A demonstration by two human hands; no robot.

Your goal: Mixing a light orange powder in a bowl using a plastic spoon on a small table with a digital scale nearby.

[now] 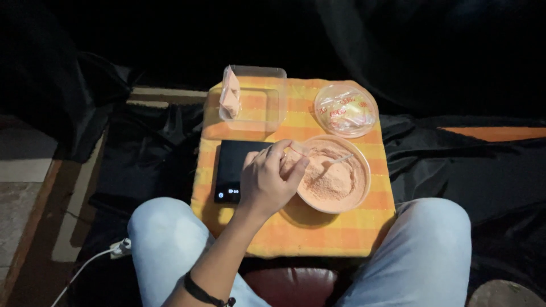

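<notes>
Head view: left hand pinches a spoon in the bowl of orange powder.

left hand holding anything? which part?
Left hand pinches a thin spoon by its handle end; the other end rests in the bowl of orange powder. Right hand not visible.

A dim room in a home, set up for small-batch weighing by a person seated on the floor. A low surface under an orange-and-yellow checked cloth carries a flat black digital scale. At 8 o'clock, a white power strip lies on the tiled floor.
</notes>
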